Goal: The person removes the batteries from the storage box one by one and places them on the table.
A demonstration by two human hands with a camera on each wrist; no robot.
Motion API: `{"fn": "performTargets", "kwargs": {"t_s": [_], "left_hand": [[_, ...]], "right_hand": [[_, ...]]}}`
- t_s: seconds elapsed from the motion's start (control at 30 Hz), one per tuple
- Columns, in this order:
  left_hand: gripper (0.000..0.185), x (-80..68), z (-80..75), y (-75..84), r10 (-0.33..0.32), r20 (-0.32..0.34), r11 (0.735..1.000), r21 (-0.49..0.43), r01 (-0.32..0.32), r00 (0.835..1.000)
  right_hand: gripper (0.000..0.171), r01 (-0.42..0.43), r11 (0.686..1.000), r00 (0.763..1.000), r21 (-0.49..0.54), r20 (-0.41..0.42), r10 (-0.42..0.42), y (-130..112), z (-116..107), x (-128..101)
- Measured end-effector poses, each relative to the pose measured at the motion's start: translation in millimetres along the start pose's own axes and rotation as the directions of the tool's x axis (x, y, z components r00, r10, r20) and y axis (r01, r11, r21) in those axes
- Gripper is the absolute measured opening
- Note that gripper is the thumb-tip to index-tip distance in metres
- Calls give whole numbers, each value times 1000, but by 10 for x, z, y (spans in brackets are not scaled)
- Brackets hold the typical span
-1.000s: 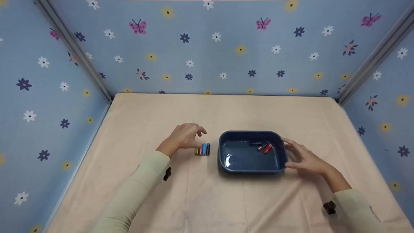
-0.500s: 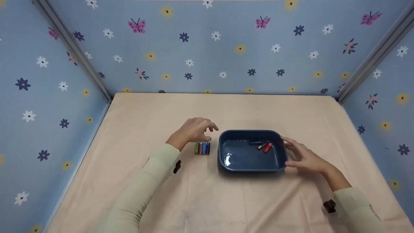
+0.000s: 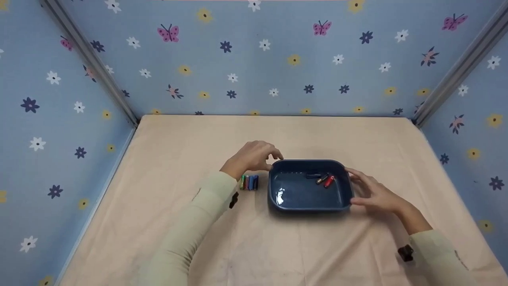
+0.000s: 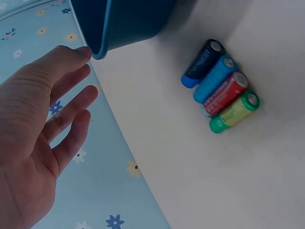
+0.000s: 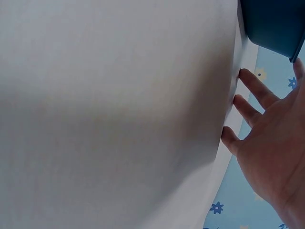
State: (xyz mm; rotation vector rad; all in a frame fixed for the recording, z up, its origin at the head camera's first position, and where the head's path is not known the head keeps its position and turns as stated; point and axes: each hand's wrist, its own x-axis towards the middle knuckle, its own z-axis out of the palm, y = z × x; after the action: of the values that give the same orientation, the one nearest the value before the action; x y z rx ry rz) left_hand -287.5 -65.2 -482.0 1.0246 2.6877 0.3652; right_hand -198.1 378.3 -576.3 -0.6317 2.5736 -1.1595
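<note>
left hand loose at rigid tray rim; right hand flat against it; light, slick batteries pinch mid-body

Tray: dark blue plastic, smooth, glossy; white highlight on inner floor, lower left of its basin. Outer wall in left wrist view reads smooth, duller sheen.

Batteries, centre of frame: shiny printed wrappers, green, red, light blue, dark blue; bare metal end caps visible in left wrist view.

Batteries in tray: glossy wrappers, one red.

Table cover: beige cloth, matt, faint creases and smudges.

Walls: blue printed sheet, matt, flat.

Corner posts: brushed metal, dull grey.

Sleeves: pale knit cloth, matt.
</note>
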Motion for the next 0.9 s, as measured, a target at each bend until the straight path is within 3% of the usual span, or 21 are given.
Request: {"fn": "performTargets", "kwargs": {"t_s": [0.43, 0.73, 0.9], "left_hand": [[39, 241, 18, 244, 11, 55, 999, -31, -10, 998], [41, 431, 84, 455, 14, 114, 1000, 23, -16, 993], [41, 507, 96, 568, 31, 113, 999, 25, -34, 993]], "right_hand": [[94, -16, 999, 1000, -34, -10, 16, -15, -17, -14], [95, 0, 1000, 1000, -8, -9, 0, 0, -1, -12], [95, -4, 1000, 1000, -19, -13, 4, -17, 0, -9]]}}
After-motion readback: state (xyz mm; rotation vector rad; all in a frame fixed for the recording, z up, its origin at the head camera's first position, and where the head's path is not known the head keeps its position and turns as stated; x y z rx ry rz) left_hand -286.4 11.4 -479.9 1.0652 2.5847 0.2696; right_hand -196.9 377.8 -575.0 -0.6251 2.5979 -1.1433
